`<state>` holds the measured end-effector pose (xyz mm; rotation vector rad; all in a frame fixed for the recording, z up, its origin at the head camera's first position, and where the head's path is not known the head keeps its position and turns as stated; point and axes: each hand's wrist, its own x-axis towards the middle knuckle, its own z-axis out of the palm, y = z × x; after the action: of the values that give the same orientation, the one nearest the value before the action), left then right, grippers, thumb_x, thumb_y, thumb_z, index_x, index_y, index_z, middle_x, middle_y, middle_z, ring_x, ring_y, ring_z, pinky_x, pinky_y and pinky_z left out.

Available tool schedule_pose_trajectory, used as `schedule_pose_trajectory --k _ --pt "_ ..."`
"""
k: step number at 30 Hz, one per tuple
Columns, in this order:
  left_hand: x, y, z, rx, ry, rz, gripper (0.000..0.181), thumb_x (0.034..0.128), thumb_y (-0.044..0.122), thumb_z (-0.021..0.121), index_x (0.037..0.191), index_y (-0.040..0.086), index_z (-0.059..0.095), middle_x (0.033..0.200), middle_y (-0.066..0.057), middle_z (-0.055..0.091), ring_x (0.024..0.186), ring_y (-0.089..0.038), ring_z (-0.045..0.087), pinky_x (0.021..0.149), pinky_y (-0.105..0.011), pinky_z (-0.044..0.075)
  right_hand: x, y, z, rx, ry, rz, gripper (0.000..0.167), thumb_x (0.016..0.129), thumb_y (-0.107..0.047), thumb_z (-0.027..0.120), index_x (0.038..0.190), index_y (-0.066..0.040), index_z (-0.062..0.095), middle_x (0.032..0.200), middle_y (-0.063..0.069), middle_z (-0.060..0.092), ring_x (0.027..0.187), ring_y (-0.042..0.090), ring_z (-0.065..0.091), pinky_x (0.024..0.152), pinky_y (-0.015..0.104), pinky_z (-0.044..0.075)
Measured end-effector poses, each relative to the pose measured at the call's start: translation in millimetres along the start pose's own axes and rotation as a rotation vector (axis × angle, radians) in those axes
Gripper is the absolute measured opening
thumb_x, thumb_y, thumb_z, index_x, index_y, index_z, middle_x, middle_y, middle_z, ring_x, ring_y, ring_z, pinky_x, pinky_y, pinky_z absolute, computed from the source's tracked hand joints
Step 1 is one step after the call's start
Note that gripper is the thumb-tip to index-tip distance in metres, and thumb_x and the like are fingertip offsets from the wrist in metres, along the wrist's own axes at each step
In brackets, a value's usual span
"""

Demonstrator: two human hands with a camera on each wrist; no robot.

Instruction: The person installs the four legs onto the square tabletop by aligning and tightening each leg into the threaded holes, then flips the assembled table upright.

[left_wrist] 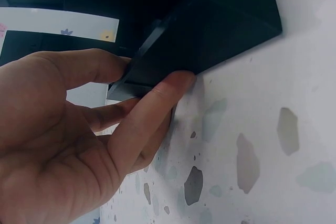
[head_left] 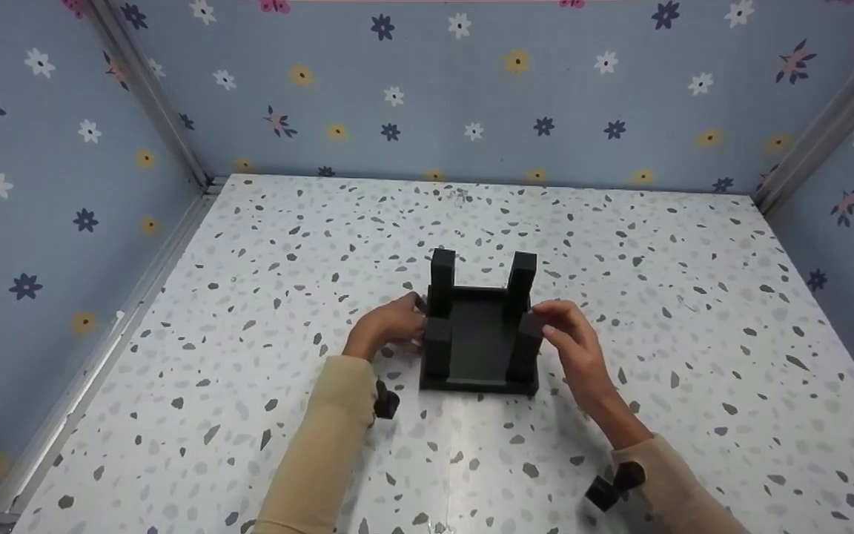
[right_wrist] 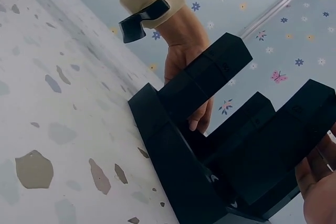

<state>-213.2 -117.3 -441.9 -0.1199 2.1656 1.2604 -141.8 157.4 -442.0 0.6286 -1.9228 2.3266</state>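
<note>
A small black upturned table (head_left: 479, 341) lies top down on the speckled surface, its several square legs (head_left: 522, 274) pointing up. At its left side is my left hand (head_left: 390, 324), whose thumb and fingers pinch the edge in the left wrist view, the fingertips low by the surface. My right hand (head_left: 581, 356) holds the near right leg (head_left: 527, 347) close to its upper end, between thumb and fingers. In the right wrist view only part of the right hand (right_wrist: 321, 182) shows at the edge. There the left hand (right_wrist: 186, 51) is partly hidden behind a leg.
A white tabletop with grey specks (head_left: 264, 245) spreads all around the black piece. Blue flowered panels (head_left: 434, 81) stand at the back and both sides, with metal rails (head_left: 153, 96) at the corners. Dark wrist mounts (head_left: 386, 400) sit on the beige sleeves (head_left: 323, 445).
</note>
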Motion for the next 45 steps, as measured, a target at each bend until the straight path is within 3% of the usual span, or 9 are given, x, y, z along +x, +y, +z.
schedule_pose_trajectory --k 4,11,14,22,34,40,45 --pt "0.5 0.7 0.1 -0.019 -0.005 0.004 0.047 0.0876 0.018 0.061 0.13 0.007 0.043 0.103 -0.012 0.061 0.083 -0.02 0.065 0.08 -0.037 0.056 1.4 -0.6 -1.2 0.021 -0.043 0.002 0.03 0.096 0.0 0.043 0.122 0.015 0.044 0.115 0.009 0.057 0.109 0.015 0.057 0.097 0.026 0.045" --pt "-1.4 1.1 -0.7 0.07 0.014 -0.02 0.046 0.0876 0.025 0.062 0.128 0.014 0.044 0.103 -0.006 0.064 0.085 -0.021 0.067 0.073 -0.044 0.046 3.2 -2.3 -3.0 0.051 -0.169 0.007 0.036 0.097 0.0 0.036 0.128 0.015 0.046 0.124 0.02 0.058 0.117 0.025 0.057 0.104 0.032 0.043" --pt "-0.8 0.6 -0.1 0.041 0.01 -0.013 0.046 0.0883 0.024 0.061 0.129 0.012 0.043 0.102 -0.007 0.063 0.084 -0.02 0.066 0.075 -0.043 0.049 3.2 -3.2 -2.7 0.047 -0.186 0.018 0.036 0.097 -0.002 0.038 0.128 0.015 0.048 0.121 0.019 0.06 0.116 0.025 0.057 0.104 0.033 0.043" --pt "1.3 -1.1 1.7 -0.055 -0.012 0.033 0.043 0.0889 0.014 0.06 0.126 0.004 0.042 0.094 -0.009 0.058 0.074 -0.017 0.063 0.076 -0.035 0.057 1.0 -3.7 -3.5 0.035 -0.139 0.021 0.031 0.096 0.001 0.042 0.123 0.016 0.044 0.117 0.009 0.058 0.111 0.016 0.057 0.1 0.027 0.044" --pt "0.3 -0.5 0.5 -0.003 -0.003 0.023 0.043 0.0882 0.018 0.06 0.127 0.007 0.044 0.106 -0.012 0.06 0.078 -0.018 0.065 0.077 -0.036 0.056 -1.1 -8.5 0.5 -0.131 -0.021 0.139 0.029 0.091 -0.002 0.056 0.116 0.008 0.047 0.111 0.01 0.052 0.097 0.017 0.054 0.082 0.026 0.049" --pt "0.3 -0.2 0.3 0.002 -0.005 0.025 0.043 0.0882 0.018 0.06 0.127 0.008 0.044 0.105 -0.012 0.062 0.08 -0.019 0.066 0.078 -0.039 0.055 -1.1 -7.6 1.9 -0.193 0.0 0.108 0.026 0.089 -0.002 0.06 0.111 0.005 0.048 0.108 0.01 0.051 0.096 0.019 0.055 0.079 0.025 0.049" --pt "0.1 0.4 -0.6 0.067 0.0 0.014 0.044 0.0882 0.023 0.06 0.128 0.011 0.044 0.107 -0.009 0.061 0.085 -0.022 0.066 0.075 -0.045 0.051 -0.3 -5.7 3.2 -0.222 0.004 0.052 0.027 0.087 0.002 0.062 0.108 0.009 0.047 0.107 0.012 0.05 0.096 0.019 0.053 0.084 0.025 0.048"
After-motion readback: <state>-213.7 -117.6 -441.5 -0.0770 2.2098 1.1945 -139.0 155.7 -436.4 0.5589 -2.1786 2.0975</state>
